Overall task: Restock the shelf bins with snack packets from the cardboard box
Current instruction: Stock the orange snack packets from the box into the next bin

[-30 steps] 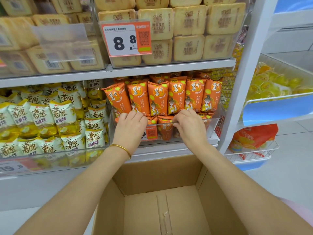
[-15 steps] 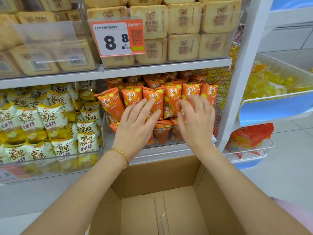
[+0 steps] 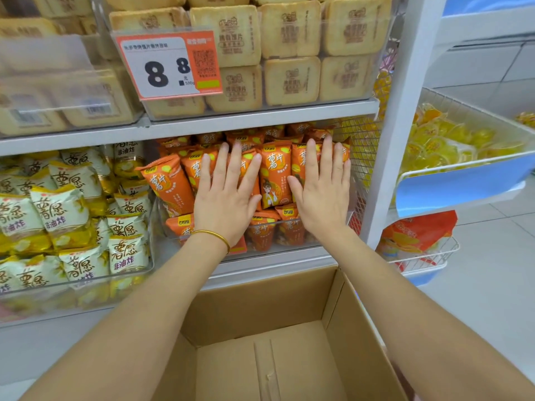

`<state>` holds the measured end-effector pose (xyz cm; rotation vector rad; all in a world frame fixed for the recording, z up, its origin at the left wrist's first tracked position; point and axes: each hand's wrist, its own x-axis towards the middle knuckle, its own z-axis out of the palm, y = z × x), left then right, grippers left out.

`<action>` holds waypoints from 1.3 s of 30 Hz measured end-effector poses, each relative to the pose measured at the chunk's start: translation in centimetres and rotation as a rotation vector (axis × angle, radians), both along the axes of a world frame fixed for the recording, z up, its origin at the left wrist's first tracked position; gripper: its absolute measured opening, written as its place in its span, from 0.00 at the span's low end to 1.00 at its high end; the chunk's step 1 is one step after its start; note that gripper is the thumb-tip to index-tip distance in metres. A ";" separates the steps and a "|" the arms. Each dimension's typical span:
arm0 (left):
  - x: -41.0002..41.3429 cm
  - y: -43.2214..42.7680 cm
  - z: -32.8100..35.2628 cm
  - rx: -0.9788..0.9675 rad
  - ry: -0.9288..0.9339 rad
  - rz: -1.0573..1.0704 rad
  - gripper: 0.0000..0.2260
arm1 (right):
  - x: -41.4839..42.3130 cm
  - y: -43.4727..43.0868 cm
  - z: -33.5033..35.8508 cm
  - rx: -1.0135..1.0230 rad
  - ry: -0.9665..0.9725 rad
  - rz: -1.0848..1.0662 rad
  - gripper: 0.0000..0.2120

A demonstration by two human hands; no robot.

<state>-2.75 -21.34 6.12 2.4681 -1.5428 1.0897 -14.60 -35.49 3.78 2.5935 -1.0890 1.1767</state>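
Pressing both hands (image 3: pixel 272 195) flat on orange packets (image 3: pixel 275 175) filling clear bin (image 3: pixel 351 218).

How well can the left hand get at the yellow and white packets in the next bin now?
Probably yes. The left hand lies flat on the orange packets and holds nothing; the yellow and white packets sit just to its left, with only a clear bin wall between.

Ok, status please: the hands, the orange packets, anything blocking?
Left hand and right hand open, flat, pressing the orange packets. Packets standing in the clear bin. Cardboard box: visible floor bare. No obstruction seen.
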 end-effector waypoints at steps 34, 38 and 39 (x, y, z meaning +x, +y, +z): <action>-0.1 8.1 -0.1 0.042 0.108 0.071 0.29 | 3.3 9.5 1.2 -0.150 0.095 0.184 0.28; 1.0 7.0 0.2 0.089 0.130 0.082 0.30 | 4.0 8.5 0.8 -0.196 0.143 0.168 0.30; 1.2 6.8 0.0 0.090 0.129 0.079 0.30 | 4.1 8.5 0.7 -0.202 0.145 0.164 0.29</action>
